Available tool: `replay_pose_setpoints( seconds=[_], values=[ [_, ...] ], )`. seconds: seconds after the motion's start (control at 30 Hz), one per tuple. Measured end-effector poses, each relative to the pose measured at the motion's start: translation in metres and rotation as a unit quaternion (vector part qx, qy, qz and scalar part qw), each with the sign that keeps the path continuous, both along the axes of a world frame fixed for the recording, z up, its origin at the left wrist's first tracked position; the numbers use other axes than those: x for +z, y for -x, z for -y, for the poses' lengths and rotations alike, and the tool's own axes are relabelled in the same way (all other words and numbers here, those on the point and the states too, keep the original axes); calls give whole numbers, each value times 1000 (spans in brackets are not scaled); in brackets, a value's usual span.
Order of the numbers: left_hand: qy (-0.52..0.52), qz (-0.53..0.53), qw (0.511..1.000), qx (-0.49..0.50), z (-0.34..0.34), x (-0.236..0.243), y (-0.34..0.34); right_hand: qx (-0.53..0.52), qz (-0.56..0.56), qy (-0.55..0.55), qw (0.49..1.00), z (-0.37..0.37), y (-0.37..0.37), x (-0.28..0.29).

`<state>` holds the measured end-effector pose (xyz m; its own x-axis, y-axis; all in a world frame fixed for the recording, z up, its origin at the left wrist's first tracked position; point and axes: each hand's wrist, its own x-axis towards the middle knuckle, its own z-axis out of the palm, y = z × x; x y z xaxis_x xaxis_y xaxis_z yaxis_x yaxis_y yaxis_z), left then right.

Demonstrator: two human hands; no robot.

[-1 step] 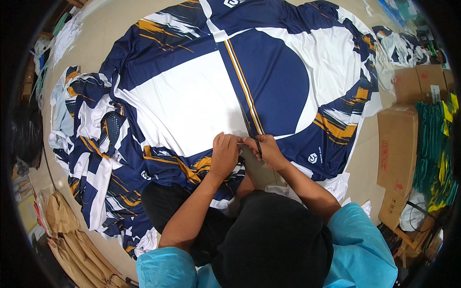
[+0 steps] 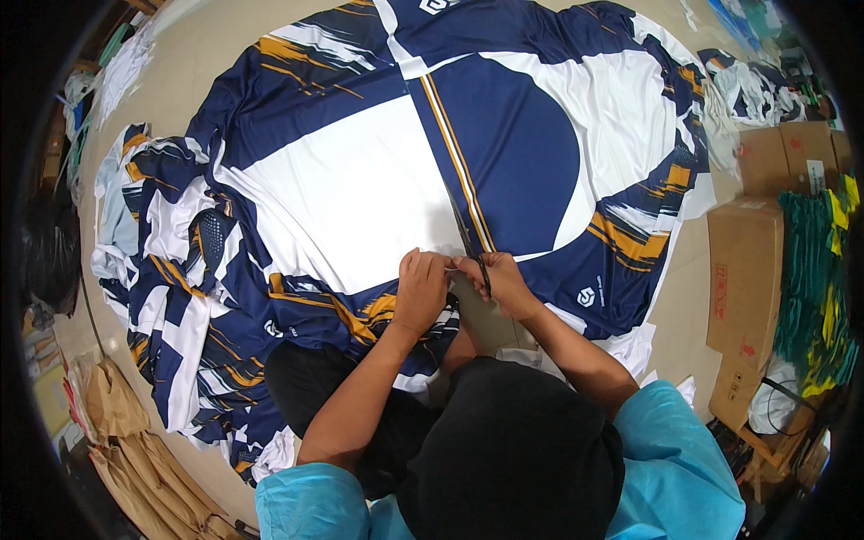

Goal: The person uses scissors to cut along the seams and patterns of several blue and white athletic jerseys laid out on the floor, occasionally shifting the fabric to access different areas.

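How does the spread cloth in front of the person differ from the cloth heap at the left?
The spread cloth lies mostly flat; the heap is crumpled and folded over itself. The spread cloth covers much more floor than the heap. Scissors in the right hand reach the spread cloth, not the heap. Both show navy, white and orange.

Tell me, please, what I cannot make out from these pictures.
Head view: part of the handles of the scissors, covered by the right hand.
Head view: whether the left hand pinches any cloth, hidden by that hand itself.
Head view: the far end of the spread fabric, cut off by the upper edge.
Head view: the person's lap, mostly hidden by their own head.
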<state>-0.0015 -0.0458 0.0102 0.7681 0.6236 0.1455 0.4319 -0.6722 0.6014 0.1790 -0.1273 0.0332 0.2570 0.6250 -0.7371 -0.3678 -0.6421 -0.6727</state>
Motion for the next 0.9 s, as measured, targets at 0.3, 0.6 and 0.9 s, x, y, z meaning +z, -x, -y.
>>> replay_pose_setpoints(
  seconds=[0.3,0.6,0.9],
  values=[
    [1,9,1000,-5,-7,-1,-5,11,-7,-7,1000,-10,-6,6],
    [-17,5,1000,1,-8,-4,-5,1,-7,10,1000,-33,-10,8],
    [-19,2,1000,2,-7,-4,-5,5,-21,7,1000,-30,-11,7]
  ],
)
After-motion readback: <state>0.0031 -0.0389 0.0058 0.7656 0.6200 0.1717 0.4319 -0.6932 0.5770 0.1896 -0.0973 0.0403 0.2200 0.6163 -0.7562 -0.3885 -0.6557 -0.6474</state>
